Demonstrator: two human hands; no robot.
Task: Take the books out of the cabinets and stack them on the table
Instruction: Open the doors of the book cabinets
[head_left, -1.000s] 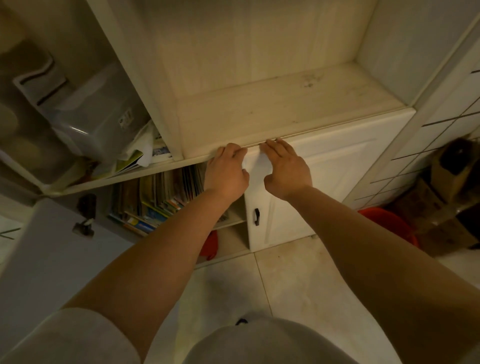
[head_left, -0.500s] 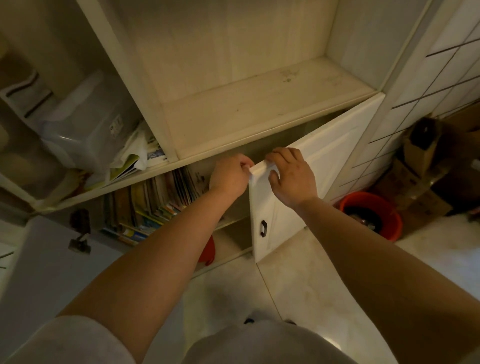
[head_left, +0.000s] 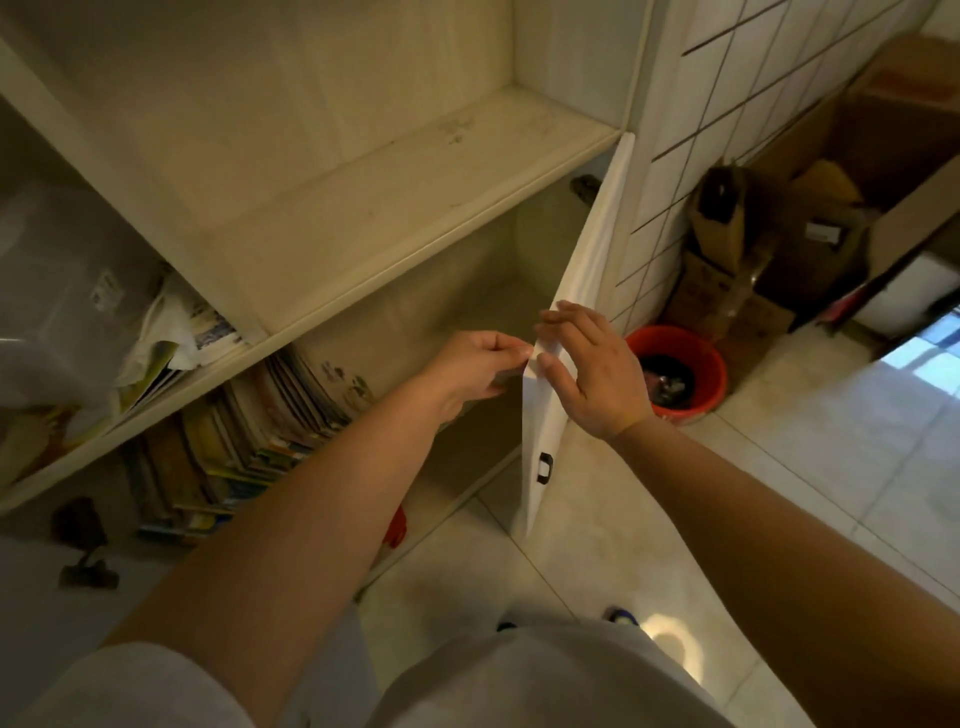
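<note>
A row of upright books (head_left: 249, 431) fills the lower left cabinet compartment, and loose booklets (head_left: 171, 343) lie on the shelf above it. The white right cabinet door (head_left: 587, 291) with its black handle (head_left: 544, 466) stands swung wide open, edge-on to me. My left hand (head_left: 475, 366) pinches the door's top free corner with curled fingers. My right hand (head_left: 592, 364) rests on the door's outer face with straight, spread fingers. Behind the door, the right compartment shows only bare walls.
An orange bucket (head_left: 675, 374) stands on the tiled floor just right of the door, with cardboard boxes (head_left: 753, 260) behind it. The left cabinet door (head_left: 31, 597) hangs open at lower left. A clear plastic box (head_left: 52, 291) sits on the left shelf.
The right cabinet door went from shut to wide open, pulled by both hands. My right hand's fingers have straightened against the door. The view has turned right.
</note>
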